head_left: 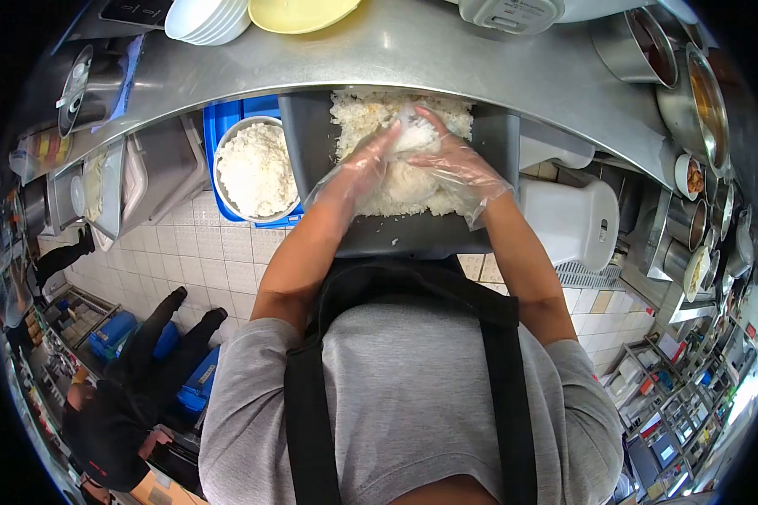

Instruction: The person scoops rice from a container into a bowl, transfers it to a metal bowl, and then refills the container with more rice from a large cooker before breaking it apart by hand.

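My left hand [370,160] and my right hand [448,156] wear clear plastic gloves. Between them they cup a clump of white rice [418,135], the fingers curled toward each other around it. Under the hands, more loose rice [358,118] covers much of a dark grey tub [312,151]. The tub's near end shows bare grey with a few stray grains. To the left of the tub stands a round metal bowl heaped with white rice [257,168], set on a blue crate [219,114].
A steel counter [354,63] runs along the far side, with stacked white bowls [209,21] and a yellow bowl [301,13] on it. Metal pots [636,46] stand at the right, near a white plastic stool [577,219]. Another person in dark clothes [114,421] is at lower left.
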The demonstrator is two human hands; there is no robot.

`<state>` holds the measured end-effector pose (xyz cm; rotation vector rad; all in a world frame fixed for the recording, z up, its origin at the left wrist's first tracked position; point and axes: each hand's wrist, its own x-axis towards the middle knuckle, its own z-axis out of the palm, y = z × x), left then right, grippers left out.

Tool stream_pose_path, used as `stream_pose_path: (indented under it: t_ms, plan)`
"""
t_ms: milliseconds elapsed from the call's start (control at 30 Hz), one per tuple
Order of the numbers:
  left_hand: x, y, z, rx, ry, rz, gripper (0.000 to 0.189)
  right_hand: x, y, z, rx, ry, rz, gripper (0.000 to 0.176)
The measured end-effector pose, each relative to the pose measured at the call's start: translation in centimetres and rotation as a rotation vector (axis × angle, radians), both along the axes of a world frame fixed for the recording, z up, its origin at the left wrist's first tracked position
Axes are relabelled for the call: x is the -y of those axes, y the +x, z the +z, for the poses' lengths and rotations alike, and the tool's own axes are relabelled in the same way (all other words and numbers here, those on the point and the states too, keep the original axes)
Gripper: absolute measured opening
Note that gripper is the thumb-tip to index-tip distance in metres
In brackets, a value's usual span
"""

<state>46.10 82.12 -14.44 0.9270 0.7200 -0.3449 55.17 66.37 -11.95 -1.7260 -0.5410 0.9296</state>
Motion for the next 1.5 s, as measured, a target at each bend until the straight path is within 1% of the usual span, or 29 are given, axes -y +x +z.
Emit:
stream_pose_path:
  t_ms: [33,67,133,167,233,267,333,433,467,533,567,633,700,767,800,833,867,900,933,967,1067,1100,1167,1200,1233,1300,1400,1467,1500]
  plan:
    - [0.3,0.8,1.7,-0.069,0.017,0.048,0.083,-0.3,-0.1,0.1,0.103,-0.030,0.031,0.070]
    - [0.6,1.2,2.7,-0.139,0.035,0.095,0.084,-0.5,-0.1,0.4,0.066,-0.135,0.015,0.069]
    - [0.7,1.6,2.5,-0.036,0.044,-0.001,0.080,-1.4,-0.2,1.9,-0.010,-0.340,-0.016,0.067]
    - [0.6,1.8,2.4,0.015,0.050,-0.048,0.078,-1.4,-0.4,1.6,-0.088,-0.197,-0.065,0.065]
    - [0.9,1.6,0.5,0.121,0.094,-0.023,0.073,-1.2,-1.3,0.4,-0.247,0.087,-0.158,0.060]
    - [1.1,1.4,-0.5,0.174,0.116,-0.011,0.070,-1.3,-1.4,-0.2,-0.205,0.107,-0.173,0.058]
    - [1.5,1.3,0.1,0.142,0.121,0.059,0.065,-1.7,-1.4,-1.3,-0.118,0.146,-0.207,0.054]
    - [1.5,1.6,1.1,0.136,0.181,0.113,0.052,-1.8,-0.8,-2.4,-0.122,0.054,-0.204,0.050]
    - [1.3,1.7,1.5,0.139,0.210,0.121,0.048,-1.6,-0.6,-2.6,-0.043,0.068,-0.201,0.049]
    - [0.8,2.4,3.5,-0.055,0.231,0.068,0.049,-1.7,-0.4,-1.6,0.117,0.093,-0.199,0.047]
    - [0.7,2.5,4.1,-0.152,0.240,0.041,0.050,-1.6,-0.3,-0.2,0.021,0.066,-0.190,0.044]
    - [1.2,2.3,3.2,-0.194,0.105,0.170,0.052,-0.6,0.1,-6.0,0.516,0.044,-0.090,0.041]
    - [1.9,1.9,1.9,-0.172,-0.038,0.274,0.053,-0.8,1.0,-7.3,0.305,-0.152,-0.171,0.046]
    - [2.6,1.6,0.5,-0.083,-0.190,0.350,0.056,-1.8,1.2,-4.8,0.120,-0.411,-0.317,0.056]
    - [2.8,1.6,0.2,-0.038,-0.266,0.387,0.057,-1.8,1.3,-2.9,0.060,-0.384,-0.272,0.068]
    - [2.6,1.2,1.7,0.056,-0.389,0.348,0.071,-1.7,1.4,-1.0,-0.002,-0.359,-0.227,0.080]
    - [2.3,1.0,2.0,0.086,-0.402,0.343,0.073,-1.6,1.5,0.9,-0.064,-0.335,-0.183,0.091]
    - [2.0,0.8,2.2,0.116,-0.414,0.340,0.075,-1.4,1.1,-2.6,0.008,-0.288,-0.193,0.094]
    - [1.8,0.6,2.9,0.145,-0.427,0.337,0.077,-1.6,0.8,-3.1,0.078,-0.241,-0.203,0.098]
    - [1.7,0.3,3.7,0.108,-0.439,0.198,0.080,-0.9,0.2,-3.4,0.070,-0.285,-0.161,0.090]
    - [2.5,-0.1,2.4,0.155,-0.470,0.162,0.079,-1.4,-0.2,-0.9,-0.270,-0.246,-0.184,0.087]
    - [2.7,-0.4,1.1,0.110,-0.408,0.162,0.079,-1.1,-0.5,-2.7,0.026,-0.192,-0.208,0.083]
    - [2.8,-0.9,2.5,0.186,-0.261,0.084,0.081,0.3,-0.2,-10.3,0.315,-0.326,-0.050,0.079]
    - [2.8,-0.8,3.2,0.230,-0.186,0.047,0.081,0.3,-0.1,-10.2,0.335,-0.362,-0.061,0.078]
    - [2.7,-0.4,3.6,0.153,-0.085,0.035,0.081,0.3,0.0,-9.9,0.355,-0.397,-0.072,0.077]
    - [2.5,0.0,4.2,-0.003,0.118,0.009,0.080,-1.3,-0.8,-1.9,0.131,-0.403,-0.278,0.075]
    - [2.8,0.6,5.1,-0.039,0.089,0.138,0.081,-1.8,-0.1,-0.9,0.027,-0.495,-0.075,0.082]
    - [3.3,1.1,6.4,-0.078,0.113,0.045,0.081,-1.9,-0.3,-0.3,0.117,-0.366,0.075,0.085]
    - [3.4,1.2,6.9,-0.098,0.125,-0.002,0.081,-1.9,-0.6,-0.1,0.049,-0.255,0.066,0.087]
